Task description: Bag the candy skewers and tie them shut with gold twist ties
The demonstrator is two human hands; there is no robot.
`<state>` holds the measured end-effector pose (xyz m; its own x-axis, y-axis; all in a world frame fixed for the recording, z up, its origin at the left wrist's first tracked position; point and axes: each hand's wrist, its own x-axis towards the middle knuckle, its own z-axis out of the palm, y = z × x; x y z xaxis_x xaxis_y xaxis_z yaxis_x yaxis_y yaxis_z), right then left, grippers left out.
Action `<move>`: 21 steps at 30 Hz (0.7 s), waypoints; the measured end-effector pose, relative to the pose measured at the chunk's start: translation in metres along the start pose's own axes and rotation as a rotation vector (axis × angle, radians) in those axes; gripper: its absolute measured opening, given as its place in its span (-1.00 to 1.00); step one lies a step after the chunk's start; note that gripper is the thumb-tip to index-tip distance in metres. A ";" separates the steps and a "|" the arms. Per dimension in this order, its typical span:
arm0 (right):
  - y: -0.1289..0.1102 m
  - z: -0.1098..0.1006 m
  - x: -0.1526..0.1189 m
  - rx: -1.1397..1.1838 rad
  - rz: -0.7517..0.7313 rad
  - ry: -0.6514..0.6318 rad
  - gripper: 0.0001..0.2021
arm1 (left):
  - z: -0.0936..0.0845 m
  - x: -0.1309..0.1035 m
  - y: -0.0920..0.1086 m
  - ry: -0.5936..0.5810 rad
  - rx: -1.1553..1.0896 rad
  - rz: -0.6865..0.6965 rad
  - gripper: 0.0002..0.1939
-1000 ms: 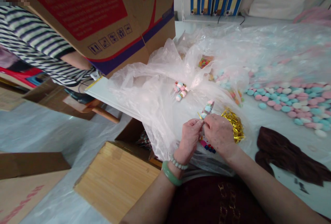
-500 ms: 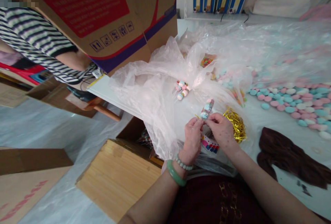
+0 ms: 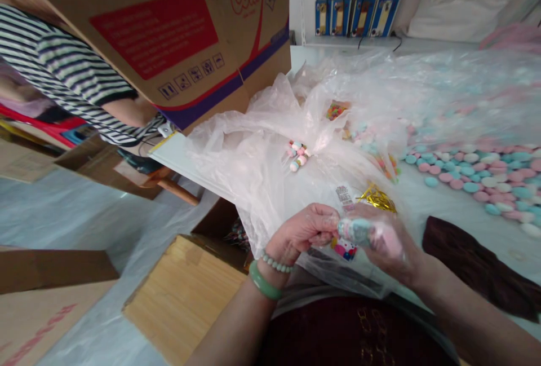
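A small clear bag of pastel marshmallows (image 3: 359,232), blue at the near end and pink at the other, lies sideways between my hands. My left hand (image 3: 306,228) is closed, thumb and fingers pinching the bag's gathered end. Around the bag's body curls my right hand (image 3: 399,253), blurred by motion, its fingers partly behind the bag. Just beyond are gold twist ties (image 3: 378,198) and a printed clear wrapper (image 3: 344,197). A colourful printed packet (image 3: 345,248) shows under the hands. Farther off, a few filled marshmallow bags (image 3: 298,156) lie on the plastic sheet.
Loose pink, blue and white marshmallows (image 3: 482,177) spread over the right of the table, partly under clear plastic sheeting (image 3: 262,135). A dark brown cloth (image 3: 473,264) lies at right. A large carton (image 3: 190,33) stands at left, beside a co-worker's striped sleeve (image 3: 80,67). An open box (image 3: 220,216) sits below the table edge.
The marshmallow bag has turned from upright to lying sideways, pointing right. My left hand has turned and dropped slightly; my right hand has moved right and down, uncovering the printed wrapper.
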<state>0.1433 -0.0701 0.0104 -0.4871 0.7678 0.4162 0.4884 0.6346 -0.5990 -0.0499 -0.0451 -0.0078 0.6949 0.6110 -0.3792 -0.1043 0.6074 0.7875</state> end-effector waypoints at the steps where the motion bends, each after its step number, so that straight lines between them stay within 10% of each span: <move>1: -0.007 -0.003 -0.002 -0.083 -0.130 -0.023 -0.83 | -0.001 -0.005 0.010 -0.017 0.111 -0.012 -0.65; 5: -0.025 -0.015 0.001 -0.435 -0.426 -0.235 -0.80 | 0.017 -0.028 0.050 -0.026 0.778 0.074 -0.82; 9: -0.025 -0.023 0.031 -0.246 -0.051 -0.063 -0.80 | 0.065 -0.038 0.055 0.556 1.457 0.433 -0.80; 14: -0.023 -0.013 0.067 0.631 0.434 0.105 -0.76 | 0.068 -0.015 0.022 1.036 0.976 0.699 -0.77; 16: -0.020 -0.002 0.066 0.607 0.363 0.116 -0.67 | 0.046 -0.007 0.013 0.895 0.394 0.622 -0.64; 18: -0.015 0.008 0.056 0.469 0.296 0.138 -0.65 | 0.025 -0.007 0.007 0.393 -0.021 0.338 -0.43; 21: -0.009 0.018 0.040 0.349 0.248 0.106 -0.80 | 0.003 -0.019 -0.002 -0.037 -0.196 0.055 -0.24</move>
<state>0.1065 -0.0465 0.0196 -0.2998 0.9096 0.2877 0.2981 0.3758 -0.8774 -0.0606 -0.0596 -0.0010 0.7095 0.6291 -0.3176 -0.2768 0.6632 0.6954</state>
